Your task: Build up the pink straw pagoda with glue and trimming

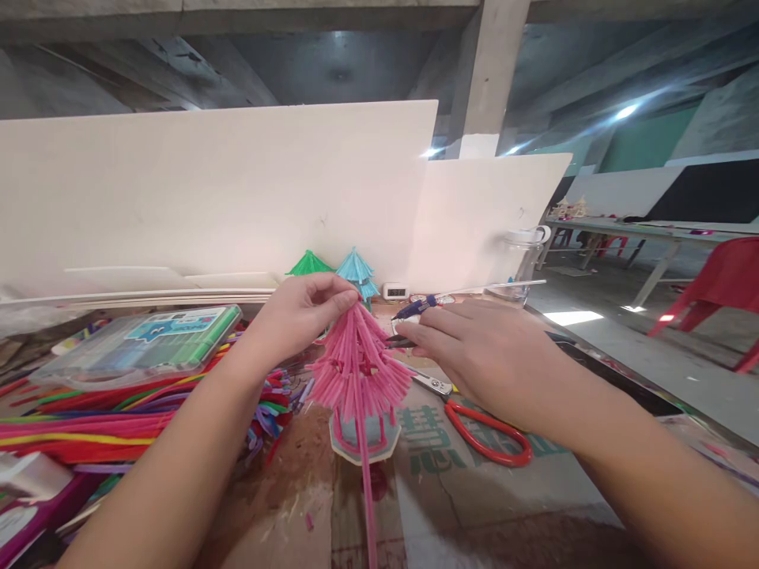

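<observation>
A small pink pagoda model (359,371), with tiered roofs of fuzzy pipe cleaners, stands on a pale octagonal base in front of me. My left hand (314,312) pinches its peak between thumb and fingers. From the peak a long pink pipe cleaner (368,506) runs down over the front, toward me. My right hand (468,340) is closed around a dark, pointed tool (401,342), its tip beside the upper roof's right edge; most of it is hidden by my fingers. Just beyond that hand is a blue glue gun (422,307) with a clear stick extending from it.
Red-handled scissors (489,442) lie right of the model on printed cardboard. Coloured pipe cleaners (107,427) and a marker case (154,340) crowd the left. Green (309,262) and blue (356,273) models, a small clock (395,292) and a clear jug (519,265) stand behind.
</observation>
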{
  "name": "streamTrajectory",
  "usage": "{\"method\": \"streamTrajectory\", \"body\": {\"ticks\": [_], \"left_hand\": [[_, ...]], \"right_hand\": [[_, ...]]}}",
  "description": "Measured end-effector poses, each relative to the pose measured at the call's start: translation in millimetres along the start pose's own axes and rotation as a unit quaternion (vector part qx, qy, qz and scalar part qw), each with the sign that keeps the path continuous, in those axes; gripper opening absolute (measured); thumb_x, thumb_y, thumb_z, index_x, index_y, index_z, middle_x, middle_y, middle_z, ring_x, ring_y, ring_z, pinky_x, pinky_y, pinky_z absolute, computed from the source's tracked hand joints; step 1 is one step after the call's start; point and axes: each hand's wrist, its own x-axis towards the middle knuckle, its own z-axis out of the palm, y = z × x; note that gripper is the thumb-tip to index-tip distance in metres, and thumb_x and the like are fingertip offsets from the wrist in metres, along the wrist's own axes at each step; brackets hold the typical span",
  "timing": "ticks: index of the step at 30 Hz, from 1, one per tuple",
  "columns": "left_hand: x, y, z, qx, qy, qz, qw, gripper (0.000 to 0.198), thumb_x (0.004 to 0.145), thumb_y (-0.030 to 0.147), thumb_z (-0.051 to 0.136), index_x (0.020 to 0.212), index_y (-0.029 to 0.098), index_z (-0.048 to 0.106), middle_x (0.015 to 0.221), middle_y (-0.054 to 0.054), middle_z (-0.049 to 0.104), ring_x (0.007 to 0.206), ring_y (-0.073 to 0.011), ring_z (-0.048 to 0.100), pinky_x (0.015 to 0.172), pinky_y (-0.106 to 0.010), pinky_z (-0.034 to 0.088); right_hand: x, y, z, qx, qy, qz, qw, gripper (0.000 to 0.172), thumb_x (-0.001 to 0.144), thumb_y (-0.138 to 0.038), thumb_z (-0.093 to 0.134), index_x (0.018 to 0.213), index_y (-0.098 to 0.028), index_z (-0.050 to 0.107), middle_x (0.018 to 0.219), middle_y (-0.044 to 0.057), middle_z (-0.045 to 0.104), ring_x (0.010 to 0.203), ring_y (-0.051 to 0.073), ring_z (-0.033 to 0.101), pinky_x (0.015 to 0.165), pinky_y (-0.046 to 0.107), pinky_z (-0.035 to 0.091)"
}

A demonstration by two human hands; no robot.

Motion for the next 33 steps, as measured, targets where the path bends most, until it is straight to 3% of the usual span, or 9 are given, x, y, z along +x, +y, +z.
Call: {"method": "streamTrajectory", "body": {"ticks": [14, 33], "left_hand": [[-0.9, 1.6, 0.3, 0.012, 0.000, 0.001, 1.000, 0.032, 0.081, 0.046, 0.055, 0.081, 0.016, 0.067, 0.076, -0.003, 0.068, 0.074, -0.0178, 0.060, 0.066, -0.027, 0.044], [-0.5, -0.2, 1.6, 0.018, -0.008, -0.006, 1.000, 0.033, 0.081, 0.046, 0.054, 0.082, 0.016, 0.067, 0.077, -0.003, 0.067, 0.073, -0.0178, 0.060, 0.066, -0.027, 0.043]], "right_hand": [[1.2, -0.6, 1.5, -0.052, -0.022, -0.016, 0.998, 0.023, 0.087, -0.009, 0.049, 0.104, -0.014, 0.062, 0.086, 0.007, 0.066, 0.077, 0.022, 0.058, 0.064, 0.033, 0.037], [0.9, -0.5, 5.9, -0.035, -0.008, -0.003, 0.999, 0.022, 0.090, -0.012, 0.047, 0.105, -0.015, 0.062, 0.082, 0.006, 0.065, 0.076, 0.021, 0.057, 0.063, 0.032, 0.036]]}}
